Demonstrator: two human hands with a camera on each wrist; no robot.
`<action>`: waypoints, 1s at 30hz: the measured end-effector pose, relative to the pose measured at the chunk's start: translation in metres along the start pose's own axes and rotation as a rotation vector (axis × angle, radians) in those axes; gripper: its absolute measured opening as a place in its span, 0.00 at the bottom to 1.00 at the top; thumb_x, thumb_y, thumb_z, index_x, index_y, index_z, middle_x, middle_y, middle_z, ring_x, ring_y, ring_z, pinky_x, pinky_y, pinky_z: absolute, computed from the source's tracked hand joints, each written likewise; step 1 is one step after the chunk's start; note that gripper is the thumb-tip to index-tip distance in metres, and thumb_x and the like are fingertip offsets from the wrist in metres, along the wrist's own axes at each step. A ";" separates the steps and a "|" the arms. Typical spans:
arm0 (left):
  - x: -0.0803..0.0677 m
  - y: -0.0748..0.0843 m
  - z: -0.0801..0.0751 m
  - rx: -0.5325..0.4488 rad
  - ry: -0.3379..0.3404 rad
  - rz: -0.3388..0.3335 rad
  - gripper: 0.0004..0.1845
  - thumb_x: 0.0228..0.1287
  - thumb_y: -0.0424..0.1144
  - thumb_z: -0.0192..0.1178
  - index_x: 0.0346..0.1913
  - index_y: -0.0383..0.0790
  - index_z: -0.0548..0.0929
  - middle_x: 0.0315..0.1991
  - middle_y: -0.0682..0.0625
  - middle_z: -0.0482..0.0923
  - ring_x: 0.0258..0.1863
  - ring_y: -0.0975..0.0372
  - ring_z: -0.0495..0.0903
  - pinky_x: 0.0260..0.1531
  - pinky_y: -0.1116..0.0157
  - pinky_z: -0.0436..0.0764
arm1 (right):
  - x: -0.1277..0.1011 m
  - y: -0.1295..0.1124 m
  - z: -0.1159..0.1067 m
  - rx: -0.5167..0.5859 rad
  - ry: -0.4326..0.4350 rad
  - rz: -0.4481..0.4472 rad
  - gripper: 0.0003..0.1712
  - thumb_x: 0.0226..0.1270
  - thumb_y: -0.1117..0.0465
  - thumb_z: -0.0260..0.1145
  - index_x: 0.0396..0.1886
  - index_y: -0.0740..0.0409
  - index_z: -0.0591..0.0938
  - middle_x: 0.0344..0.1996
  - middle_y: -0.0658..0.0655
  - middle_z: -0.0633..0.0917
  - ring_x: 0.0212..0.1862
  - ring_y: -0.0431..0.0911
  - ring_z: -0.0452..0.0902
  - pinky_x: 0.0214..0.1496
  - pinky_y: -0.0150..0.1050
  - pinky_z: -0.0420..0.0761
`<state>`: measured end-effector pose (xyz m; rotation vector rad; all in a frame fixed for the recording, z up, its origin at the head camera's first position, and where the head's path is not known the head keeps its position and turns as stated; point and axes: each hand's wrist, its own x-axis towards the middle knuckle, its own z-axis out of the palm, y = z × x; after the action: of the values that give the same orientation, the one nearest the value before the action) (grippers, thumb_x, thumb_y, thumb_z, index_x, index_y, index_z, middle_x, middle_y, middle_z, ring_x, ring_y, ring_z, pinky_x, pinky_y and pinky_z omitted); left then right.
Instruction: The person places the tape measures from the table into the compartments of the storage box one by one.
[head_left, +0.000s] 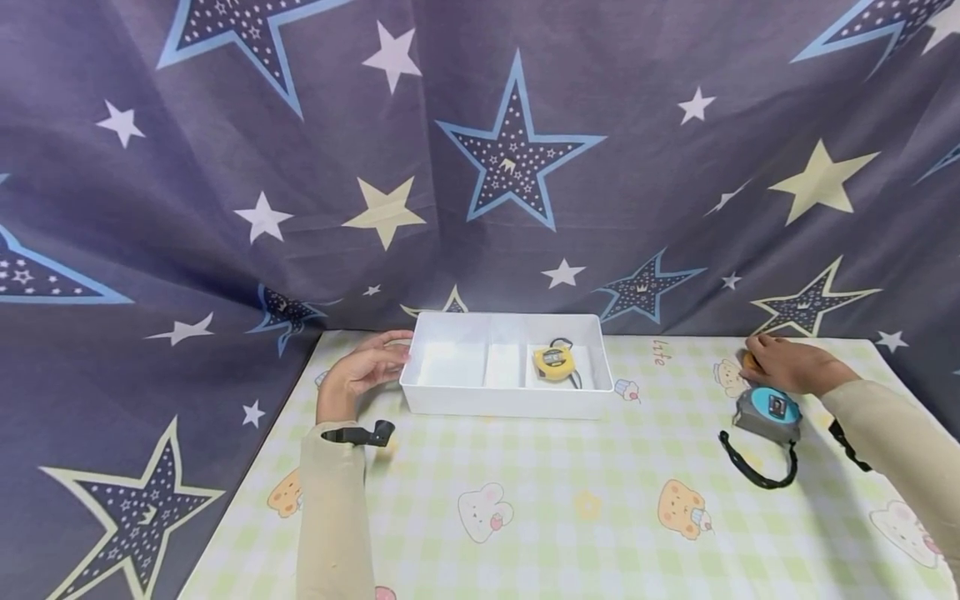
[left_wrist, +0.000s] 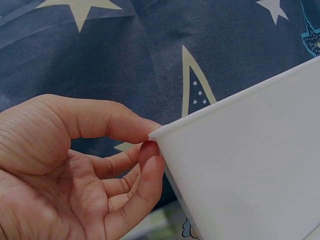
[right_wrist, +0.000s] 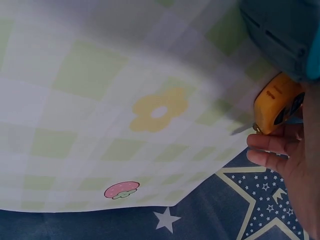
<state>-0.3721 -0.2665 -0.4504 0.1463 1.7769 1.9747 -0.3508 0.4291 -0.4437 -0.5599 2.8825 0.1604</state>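
My left hand (head_left: 371,364) is at the left end of a white divided box (head_left: 510,402). In the left wrist view its bent fingers (left_wrist: 115,122) touch the box's corner just at the rim. A yellow tape measure (head_left: 553,364) with a dark strap lies in the box's right compartment. Far to the right, my right hand (head_left: 798,365) holds another tape measure (right_wrist: 274,106), orange-yellow, low over the table; the hand covers most of it in the head view. Right in front of that hand lies a grey and blue tape measure (head_left: 768,415) with a black wrist strap.
A checked cloth (head_left: 570,467) with cartoon prints covers the table. Behind and to the left hangs a dark curtain (head_left: 480,267) with stars, close behind the box. The box's left and middle compartments show bare white floors.
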 end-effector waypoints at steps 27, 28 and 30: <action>0.001 -0.001 0.000 -0.011 -0.003 0.006 0.34 0.71 0.22 0.48 0.77 0.30 0.51 0.37 0.57 0.81 0.35 0.68 0.81 0.42 0.69 0.82 | 0.000 -0.013 -0.009 0.106 0.046 0.025 0.20 0.78 0.52 0.60 0.47 0.66 0.68 0.37 0.68 0.71 0.31 0.53 0.71 0.30 0.46 0.73; 0.001 -0.001 0.000 -0.013 -0.003 0.006 0.34 0.71 0.22 0.48 0.77 0.30 0.51 0.37 0.57 0.81 0.35 0.68 0.81 0.42 0.69 0.82 | 0.001 -0.014 -0.010 0.094 0.055 0.021 0.20 0.77 0.53 0.61 0.47 0.66 0.68 0.36 0.68 0.71 0.31 0.54 0.70 0.30 0.47 0.73; 0.000 -0.001 0.000 -0.018 -0.003 0.006 0.34 0.71 0.21 0.48 0.77 0.30 0.51 0.37 0.57 0.81 0.35 0.68 0.81 0.42 0.69 0.82 | 0.001 -0.016 -0.012 0.066 0.078 0.018 0.20 0.76 0.53 0.62 0.48 0.65 0.68 0.35 0.66 0.70 0.30 0.54 0.69 0.29 0.47 0.72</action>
<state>-0.3723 -0.2665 -0.4513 0.1492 1.7585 1.9929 -0.3480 0.4125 -0.4330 -0.5396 2.9570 0.0461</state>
